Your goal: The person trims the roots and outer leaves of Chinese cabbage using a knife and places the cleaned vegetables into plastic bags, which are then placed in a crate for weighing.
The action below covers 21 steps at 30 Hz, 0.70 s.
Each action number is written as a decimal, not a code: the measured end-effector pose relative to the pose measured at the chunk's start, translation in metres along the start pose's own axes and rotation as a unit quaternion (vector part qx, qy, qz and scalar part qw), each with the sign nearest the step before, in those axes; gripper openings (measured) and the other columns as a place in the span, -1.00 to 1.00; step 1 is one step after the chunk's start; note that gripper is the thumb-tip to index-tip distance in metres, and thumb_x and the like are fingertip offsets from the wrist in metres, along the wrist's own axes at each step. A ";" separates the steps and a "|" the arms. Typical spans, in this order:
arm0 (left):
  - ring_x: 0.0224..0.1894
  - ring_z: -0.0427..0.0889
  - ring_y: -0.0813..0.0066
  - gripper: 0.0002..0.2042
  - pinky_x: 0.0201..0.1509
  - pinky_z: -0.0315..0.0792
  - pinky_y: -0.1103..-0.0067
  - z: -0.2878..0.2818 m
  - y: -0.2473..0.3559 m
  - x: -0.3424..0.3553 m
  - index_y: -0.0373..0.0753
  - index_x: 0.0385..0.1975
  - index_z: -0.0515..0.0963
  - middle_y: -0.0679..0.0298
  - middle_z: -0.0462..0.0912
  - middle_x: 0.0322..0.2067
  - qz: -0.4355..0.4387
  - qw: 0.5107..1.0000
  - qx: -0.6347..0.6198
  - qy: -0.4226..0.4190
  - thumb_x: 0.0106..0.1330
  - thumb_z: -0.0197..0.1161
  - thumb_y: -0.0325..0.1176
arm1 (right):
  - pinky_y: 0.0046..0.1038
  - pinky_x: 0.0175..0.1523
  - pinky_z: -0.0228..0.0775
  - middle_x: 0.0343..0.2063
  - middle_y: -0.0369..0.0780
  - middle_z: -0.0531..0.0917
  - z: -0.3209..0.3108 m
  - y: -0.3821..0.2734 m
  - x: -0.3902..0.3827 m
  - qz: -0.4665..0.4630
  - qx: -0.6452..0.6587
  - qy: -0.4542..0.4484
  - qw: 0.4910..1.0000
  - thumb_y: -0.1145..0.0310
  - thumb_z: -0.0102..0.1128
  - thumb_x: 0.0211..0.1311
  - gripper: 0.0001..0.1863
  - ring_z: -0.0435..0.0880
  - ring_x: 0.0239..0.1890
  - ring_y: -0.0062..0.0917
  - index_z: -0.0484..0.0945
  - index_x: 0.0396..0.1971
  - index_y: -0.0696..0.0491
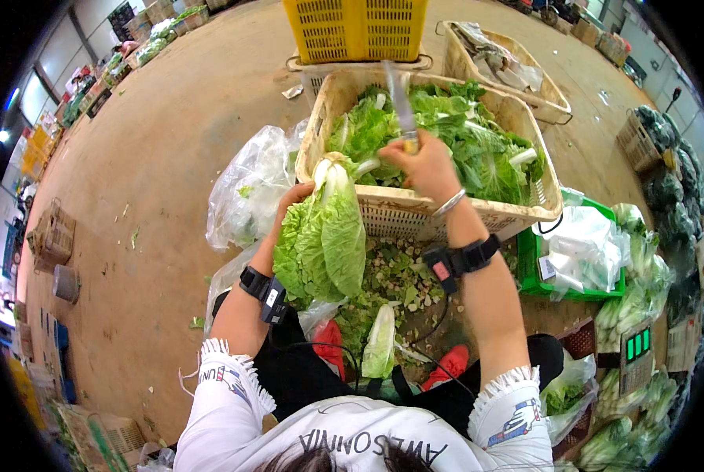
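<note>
Yellow handle in the closed fist of the right hand [431, 167], the knife [404, 118] points its blurred blade towards 12 o'clock, tipped a little to 11, with no gap showing between fingers and grip. Reckoning from that fist, the held head of Chinese cabbage [324, 236] lies to the left: its pale stem end is near, at 9 o'clock, and its leafy body drops away towards 8. Its long axis runs roughly 12 to 6, stem end up and leaf tips down, almost side by side with the blade, which stands apart from it. The left hand [295, 197] is the nearer one, touching the cabbage from its 9 o'clock flank and curled round it just below the stem end; the far fingers are hidden by leaves, so I cannot tell how tightly they press. Between 12 and 3 o'clock from the fist spreads a cream plastic crate [517, 211] full of loose green leaves [478, 161]; the fist is over its near rim. Clear plastic bags [246, 185] slump at 9. Chopped trimmings [403, 275] litter the floor at 6, and a second cabbage [379, 346] lies between the red shoes [450, 364] towards 7. Further off, a green crate [529, 271] sits at 4, and a yellow crate [357, 39] at 11.
</note>
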<state>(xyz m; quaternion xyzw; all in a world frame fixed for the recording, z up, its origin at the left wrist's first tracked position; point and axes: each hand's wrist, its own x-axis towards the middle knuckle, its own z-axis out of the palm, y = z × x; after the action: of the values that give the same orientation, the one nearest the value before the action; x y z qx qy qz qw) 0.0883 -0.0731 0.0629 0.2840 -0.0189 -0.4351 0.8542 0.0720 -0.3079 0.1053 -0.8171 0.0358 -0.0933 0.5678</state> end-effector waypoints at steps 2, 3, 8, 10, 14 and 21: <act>-0.25 0.58 0.20 -0.54 -0.08 0.46 0.32 -0.013 -0.005 0.010 -0.32 -0.09 0.42 0.06 0.57 -0.25 -0.022 0.999 0.016 0.035 0.15 -0.04 -0.09 | -0.64 -0.65 0.31 -0.67 -0.31 0.47 0.019 -0.010 -0.016 0.058 0.085 -0.073 0.992 0.19 0.39 -0.15 -0.62 0.37 -0.73 -0.71 0.40 -0.51 0.12; -0.25 0.58 0.20 -0.54 -0.08 0.46 0.32 -0.009 -0.009 0.015 -0.32 -0.09 0.42 0.06 0.57 -0.25 -0.030 0.999 0.016 0.034 0.15 -0.04 -0.09 | -0.63 -0.65 0.33 -0.63 -0.28 0.50 0.026 -0.004 -0.019 0.039 0.086 -0.088 0.992 0.23 0.39 -0.17 -0.60 0.43 -0.71 -0.68 0.41 -0.47 0.17; -0.10 0.53 0.23 -0.49 0.00 0.42 0.36 -0.003 -0.022 0.022 -0.31 0.07 0.27 0.05 0.47 -0.08 0.030 0.988 0.150 -0.022 0.15 0.00 -0.13 | -0.50 -0.50 0.41 -0.55 -0.17 0.55 0.024 0.018 -0.019 0.000 0.020 -0.089 0.996 0.18 0.44 -0.28 -0.40 0.55 -0.58 -0.54 0.40 -0.30 0.30; -0.07 0.50 0.27 -0.36 0.03 0.40 0.38 -0.016 -0.020 0.028 -0.31 0.12 0.18 0.09 0.44 -0.06 0.078 0.951 0.298 -0.035 0.04 0.18 -0.15 | -0.48 -0.48 0.40 -0.55 -0.17 0.55 0.019 0.020 -0.016 -0.013 0.024 -0.084 0.996 0.16 0.44 -0.30 -0.38 0.55 -0.57 -0.53 0.40 -0.31 0.29; -0.03 0.45 0.36 -0.18 0.04 0.36 0.48 -0.022 -0.007 0.021 -0.27 0.19 0.08 0.14 0.38 -0.01 -0.014 0.931 0.362 -0.038 -0.13 0.31 -0.19 | -0.53 -0.47 0.36 -0.52 -0.20 0.53 0.000 0.002 -0.013 -0.037 -0.031 -0.190 0.981 0.15 0.42 -0.29 -0.40 0.50 -0.57 -0.56 0.42 -0.28 0.24; -0.13 0.52 0.22 -0.23 -0.05 0.45 0.36 -0.011 -0.009 0.015 -0.34 0.10 0.18 -0.02 0.46 -0.13 -0.055 0.976 0.158 -0.142 -0.16 0.37 -0.23 | -0.54 -0.50 0.30 -0.63 -0.28 0.50 -0.041 0.000 0.041 -0.060 -0.284 -0.097 0.952 0.30 0.26 -0.16 -0.67 0.42 -0.63 -0.58 0.50 -0.35 0.13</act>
<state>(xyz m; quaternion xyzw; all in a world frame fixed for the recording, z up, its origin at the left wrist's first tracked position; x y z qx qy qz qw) 0.0938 -0.0836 0.0460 0.3507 -0.1929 -0.5093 0.7619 0.1046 -0.3521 0.1237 -0.9502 -0.0440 -0.0334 0.3067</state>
